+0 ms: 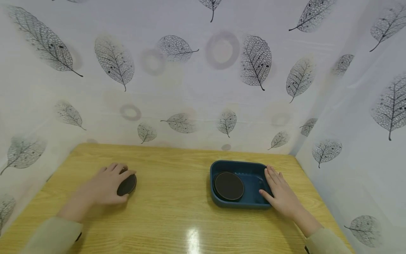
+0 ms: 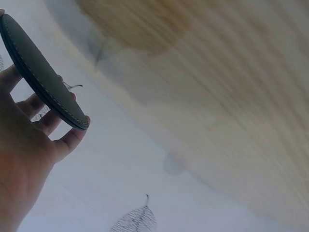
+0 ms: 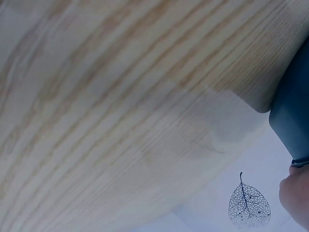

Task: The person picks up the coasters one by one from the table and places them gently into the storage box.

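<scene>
On the left side of the table, my left hand point(image 1: 109, 185) grips a round dark coaster point(image 1: 127, 184) by its edge. The left wrist view shows this coaster point(image 2: 41, 72) tilted, with stitching along its rim and fingers spread around it. My right hand point(image 1: 282, 194) rests on the right end of a dark blue rectangular bin point(image 1: 242, 204), fingers fairly straight along its rim. Inside the bin, at its left end, lies another round dark coaster point(image 1: 229, 186). In the right wrist view, only a corner of the bin point(image 3: 292, 111) and part of the hand show.
The light wooden table point(image 1: 171, 176) runs back to a white leaf-patterned curtain point(image 1: 187, 88). More of this curtain point(image 1: 358, 183) hangs along the right side. A bright light reflection lies near the table's front.
</scene>
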The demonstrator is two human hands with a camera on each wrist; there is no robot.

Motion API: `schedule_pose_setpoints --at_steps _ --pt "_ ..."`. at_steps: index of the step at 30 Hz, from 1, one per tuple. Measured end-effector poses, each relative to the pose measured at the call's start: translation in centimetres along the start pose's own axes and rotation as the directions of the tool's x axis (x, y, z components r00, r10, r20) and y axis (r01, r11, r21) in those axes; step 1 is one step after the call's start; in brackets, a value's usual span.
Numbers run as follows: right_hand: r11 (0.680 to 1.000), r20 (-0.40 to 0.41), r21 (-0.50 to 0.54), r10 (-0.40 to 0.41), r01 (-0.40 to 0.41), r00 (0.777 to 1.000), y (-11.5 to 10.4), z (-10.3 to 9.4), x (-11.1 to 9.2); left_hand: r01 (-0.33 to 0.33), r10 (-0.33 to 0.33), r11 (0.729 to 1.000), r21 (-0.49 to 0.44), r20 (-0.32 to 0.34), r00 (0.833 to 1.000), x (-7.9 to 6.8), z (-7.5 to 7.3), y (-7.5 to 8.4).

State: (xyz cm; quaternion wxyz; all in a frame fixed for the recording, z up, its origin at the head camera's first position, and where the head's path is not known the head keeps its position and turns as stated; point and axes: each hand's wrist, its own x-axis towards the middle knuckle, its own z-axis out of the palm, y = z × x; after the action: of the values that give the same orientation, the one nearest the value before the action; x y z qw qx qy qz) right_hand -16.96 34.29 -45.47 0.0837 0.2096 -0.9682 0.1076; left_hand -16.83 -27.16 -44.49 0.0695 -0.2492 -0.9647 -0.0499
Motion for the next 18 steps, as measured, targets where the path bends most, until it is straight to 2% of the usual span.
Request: schedule_pose_setpoints --at_steps 6,18 --pt "0.999 0.037 0.017 0.036 -0.036 0.999 -0.3 -0.4 0.0 -0.049 0.049 0.999 0.004 -0.008 0.999 2.5 -0.2 1.8" --pt "0.999 0.031 0.019 0.034 -0.035 0.999 -0.5 -0.6 0.1 -0.160 0.160 0.987 0.019 0.001 0.987 7.3 0.0 5.3"
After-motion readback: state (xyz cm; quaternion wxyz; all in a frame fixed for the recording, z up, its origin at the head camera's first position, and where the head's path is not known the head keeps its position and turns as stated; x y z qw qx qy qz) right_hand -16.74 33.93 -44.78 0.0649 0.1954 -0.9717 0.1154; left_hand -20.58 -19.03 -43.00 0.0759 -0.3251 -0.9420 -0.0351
